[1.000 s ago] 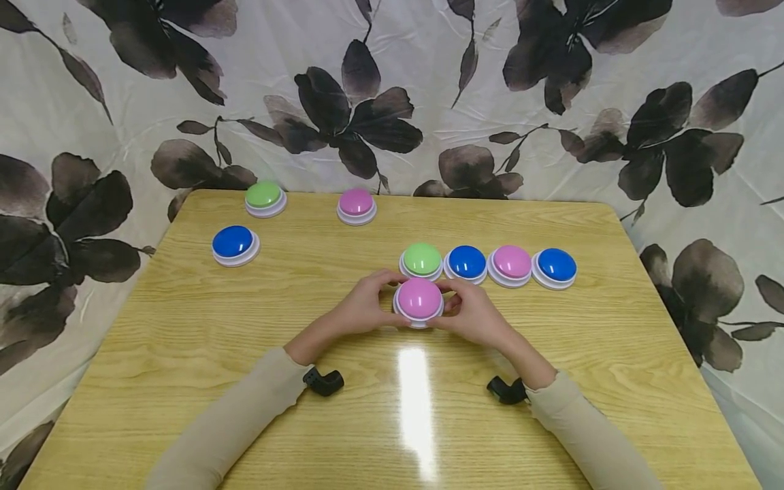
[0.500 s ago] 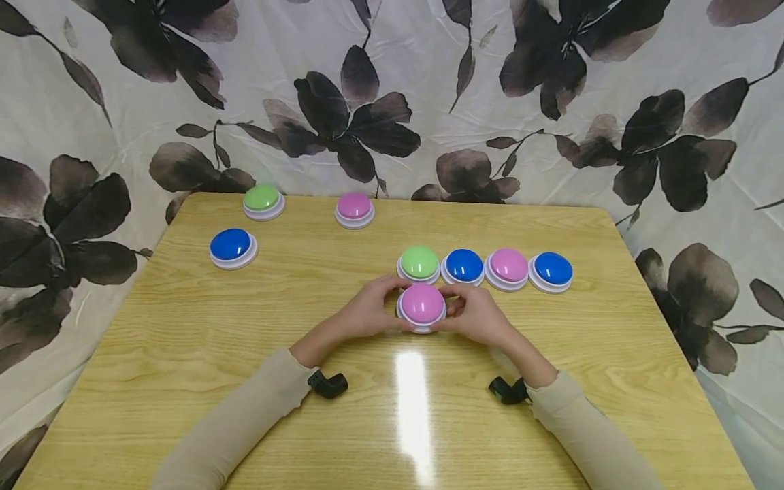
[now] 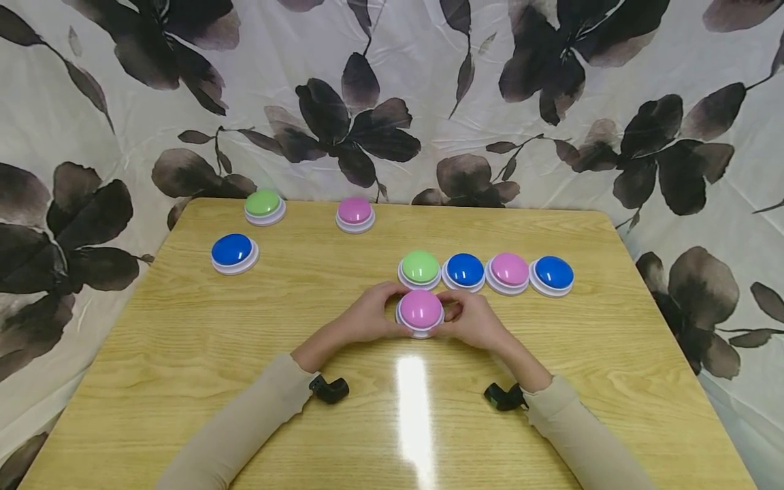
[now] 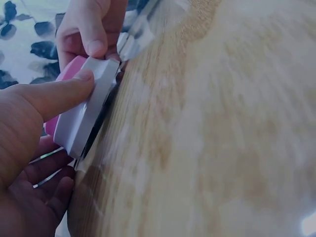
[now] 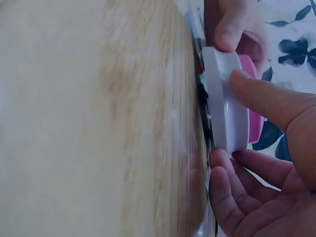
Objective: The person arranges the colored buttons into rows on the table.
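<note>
We see the left hand point(image 3: 375, 314) and right hand point(image 3: 473, 316) still pinching the pink button point(image 3: 420, 309) from both sides, on or just above the counter point(image 3: 245, 320), hardly shifted from half a second ago. Just beyond, the green button point(image 3: 420, 266) ends a row of four; farther back, left, a blue button point(image 3: 232, 250) sits unmoved.

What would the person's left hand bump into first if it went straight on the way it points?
The round, glossy pink button with a white base, because the left hand is gripping it. Beyond that, probably the right hand, though depth is hard to judge.
</note>
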